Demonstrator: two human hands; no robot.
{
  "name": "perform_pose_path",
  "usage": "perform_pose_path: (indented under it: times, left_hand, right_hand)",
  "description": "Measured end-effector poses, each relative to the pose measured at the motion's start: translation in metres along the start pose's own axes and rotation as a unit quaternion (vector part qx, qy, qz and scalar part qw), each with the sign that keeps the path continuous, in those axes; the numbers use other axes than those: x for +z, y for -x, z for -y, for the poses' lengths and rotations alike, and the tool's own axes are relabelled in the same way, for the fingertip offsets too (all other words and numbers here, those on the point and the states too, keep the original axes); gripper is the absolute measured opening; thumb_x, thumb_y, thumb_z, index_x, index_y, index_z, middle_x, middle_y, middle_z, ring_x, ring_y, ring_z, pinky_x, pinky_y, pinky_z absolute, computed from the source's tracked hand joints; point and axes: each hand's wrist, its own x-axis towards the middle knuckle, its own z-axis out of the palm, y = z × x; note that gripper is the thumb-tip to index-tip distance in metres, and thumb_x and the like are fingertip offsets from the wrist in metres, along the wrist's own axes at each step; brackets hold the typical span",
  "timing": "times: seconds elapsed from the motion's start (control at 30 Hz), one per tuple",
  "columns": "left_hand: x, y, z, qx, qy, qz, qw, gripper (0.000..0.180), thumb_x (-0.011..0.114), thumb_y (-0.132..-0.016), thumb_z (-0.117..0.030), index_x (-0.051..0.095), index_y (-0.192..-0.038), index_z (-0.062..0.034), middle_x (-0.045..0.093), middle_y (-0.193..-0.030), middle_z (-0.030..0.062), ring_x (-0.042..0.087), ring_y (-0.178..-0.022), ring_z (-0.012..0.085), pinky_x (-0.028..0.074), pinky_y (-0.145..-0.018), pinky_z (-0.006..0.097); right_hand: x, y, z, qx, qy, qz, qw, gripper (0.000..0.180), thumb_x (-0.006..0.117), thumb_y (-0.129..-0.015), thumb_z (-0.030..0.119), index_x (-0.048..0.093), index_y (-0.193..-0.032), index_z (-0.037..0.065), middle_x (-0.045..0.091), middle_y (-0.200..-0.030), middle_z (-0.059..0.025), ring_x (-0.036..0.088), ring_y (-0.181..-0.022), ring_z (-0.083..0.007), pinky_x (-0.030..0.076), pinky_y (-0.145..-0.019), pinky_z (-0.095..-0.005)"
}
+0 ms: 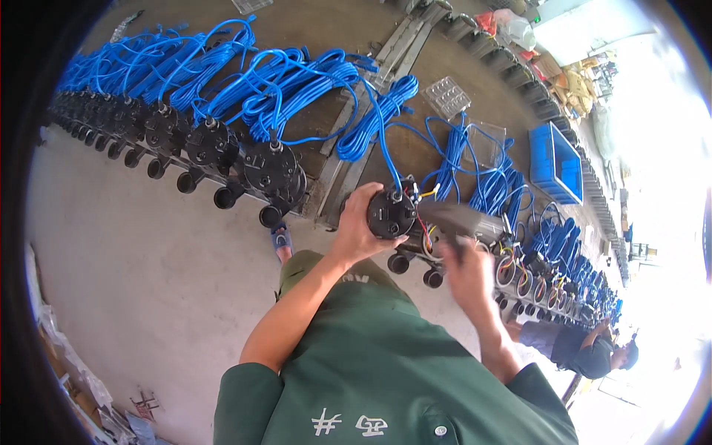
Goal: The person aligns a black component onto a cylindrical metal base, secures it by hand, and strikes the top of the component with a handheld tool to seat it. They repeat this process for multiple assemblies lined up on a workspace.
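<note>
A workshop floor: rows of round black pump units (pixel 273 169) with coiled blue cables (pixel 297 89) line a long metal rack (pixel 348 170); beyond it, a blue plastic crate (pixel 555 163).

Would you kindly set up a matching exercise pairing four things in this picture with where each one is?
Things:
1. left hand
2. right hand
3. blue crate
4. another person

Places:
A. on the floor at upper right, beyond the cables
B. gripping the round black pump body
C. crouched at lower right by the row of units
D. holding a blurred grey tool beside the pump's wires

Pairs: 1-B, 2-D, 3-A, 4-C
</note>
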Motion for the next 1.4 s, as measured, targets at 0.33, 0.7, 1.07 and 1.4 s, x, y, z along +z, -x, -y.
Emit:
perform_pose_path:
  times: [0.33, 0.7, 1.07, 1.4]
  left_hand:
    - [-0.008, 0.0, 0.01, 0.003, 0.022, 0.042, 0.999, 0.093, 0.097, -0.057, -0.023, 0.051, -0.136, -0.006, 0.057, -0.132, 0.0175, 0.06, -0.12, 0.038, 0.05, -0.102, 0.045]
    - [-0.019, -0.003, 0.007, 0.002, 0.015, 0.027, 1.0, 0.096, 0.097, -0.057, -0.024, 0.048, -0.137, -0.0048, 0.055, -0.132, 0.0172, 0.057, -0.122, 0.0378, 0.048, -0.104, 0.046]
    - [-0.009, -0.002, 0.01, 0.034, -0.026, 0.001, 0.999, 0.092, 0.096, -0.06, -0.025, 0.049, -0.136, -0.0028, 0.051, -0.13, 0.0194, 0.053, -0.122, 0.0401, 0.045, -0.105, 0.049]
    - [-0.009, -0.009, 0.017, 0.025, 0.028, 0.046, 0.998, 0.097, 0.096, -0.056, -0.021, 0.047, -0.139, -0.0066, 0.049, -0.135, 0.0195, 0.053, -0.125, 0.0418, 0.048, -0.104, 0.049]
  right_hand:
    - [-0.039, -0.007, 0.066, -0.049, -0.189, 0.036, 0.98, 0.028, 0.064, -0.1, 0.028, 0.066, -0.111, 0.002, 0.068, -0.083, -0.0159, 0.065, -0.075, -0.0285, 0.051, -0.065, -0.0399]
    - [-0.053, -0.017, 0.071, 0.141, -0.204, 0.124, 0.961, 0.027, 0.061, -0.102, 0.025, 0.067, -0.105, -0.001, 0.063, -0.068, -0.011, 0.055, -0.062, -0.0118, 0.044, -0.058, -0.0318]
    - [-0.037, -0.023, 0.052, 0.159, -0.195, 0.136, 0.958, 0.038, 0.062, -0.103, 0.036, 0.066, -0.103, -0.001, 0.062, -0.069, -0.0119, 0.055, -0.062, -0.0191, 0.046, -0.062, -0.0375]
    - [0.021, -0.027, 0.045, 0.088, -0.127, 0.19, 0.97, 0.039, 0.067, -0.098, 0.037, 0.065, -0.093, -0.002, 0.066, -0.072, -0.0226, 0.066, -0.068, -0.0421, 0.05, -0.064, -0.0499]
